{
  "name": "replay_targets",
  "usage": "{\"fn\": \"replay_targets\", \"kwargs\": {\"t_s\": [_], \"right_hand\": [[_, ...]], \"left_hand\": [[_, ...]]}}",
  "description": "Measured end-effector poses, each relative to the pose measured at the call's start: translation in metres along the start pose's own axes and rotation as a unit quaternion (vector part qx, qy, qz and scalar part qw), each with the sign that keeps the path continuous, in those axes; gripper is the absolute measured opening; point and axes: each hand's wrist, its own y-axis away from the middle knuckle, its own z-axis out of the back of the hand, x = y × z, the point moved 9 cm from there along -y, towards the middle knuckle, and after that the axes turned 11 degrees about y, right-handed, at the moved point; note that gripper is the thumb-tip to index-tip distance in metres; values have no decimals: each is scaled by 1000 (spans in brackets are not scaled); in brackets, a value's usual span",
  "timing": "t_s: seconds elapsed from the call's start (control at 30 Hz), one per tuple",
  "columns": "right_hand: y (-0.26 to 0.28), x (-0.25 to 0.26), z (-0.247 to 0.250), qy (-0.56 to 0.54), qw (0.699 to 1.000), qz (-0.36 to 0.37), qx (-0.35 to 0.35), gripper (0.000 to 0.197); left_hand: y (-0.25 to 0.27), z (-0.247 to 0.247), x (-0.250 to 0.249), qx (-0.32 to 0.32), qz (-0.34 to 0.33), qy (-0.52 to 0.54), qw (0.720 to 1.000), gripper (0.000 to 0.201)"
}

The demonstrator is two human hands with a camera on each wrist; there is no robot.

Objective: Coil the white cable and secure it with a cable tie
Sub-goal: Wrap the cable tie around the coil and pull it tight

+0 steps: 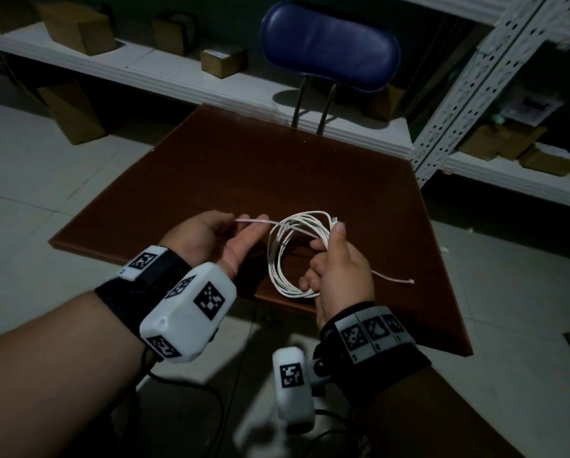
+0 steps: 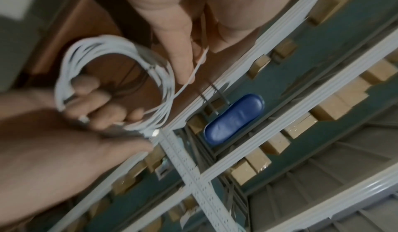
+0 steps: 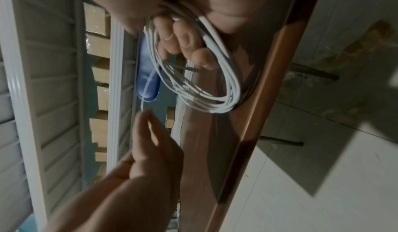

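The white cable [image 1: 296, 294] is wound into a loose coil held just above the brown table [image 1: 244, 166]. My right hand [image 1: 329, 256] grips one side of the coil, fingers curled through it and thumb up; the right wrist view shows the bundle [image 3: 215, 109] hanging from those fingers [image 3: 183, 38]. One free cable end [image 1: 395, 279] trails right onto the table. My left hand [image 1: 240, 224] pinches a thin white cable tie [image 1: 257, 220], whose far end reaches across the coil's top. In the left wrist view the tie [image 2: 193, 70] runs along my finger to the coil [image 2: 107, 42].
A blue chair [image 1: 329, 44] stands behind the table's far edge. White metal shelving [image 1: 458, 104] with cardboard boxes [image 1: 78, 24] lines the back and right. Pale tiled floor [image 1: 29, 180] surrounds the table, and black wires hang below my wrists.
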Motion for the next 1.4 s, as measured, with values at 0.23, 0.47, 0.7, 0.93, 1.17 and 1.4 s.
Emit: {"fn": "replay_targets", "kwargs": {"t_s": [0.23,0.47,0.7,0.93,1.17,1.4], "right_hand": [[5,-4,-13,-83,995,-49,25,49],[7,-16,-26,-220,962,-142,75,27],[0,-2,-10,-172,983,-62,26,24],[3,0,-1,-108,994,-15,-17,13],[6,15,2,-58,996,66,-24,12],[15,20,-8,-6,996,85,23,16]], "left_hand": [[5,-3,20,2,57,49,997,11],[0,5,35,32,93,-32,995,25],[-3,5,7,40,-63,-154,985,14],[15,-20,-13,114,-217,-298,923,5],[30,-33,-14,156,-255,-359,884,4],[33,-36,-12,182,-247,-411,858,20]]}}
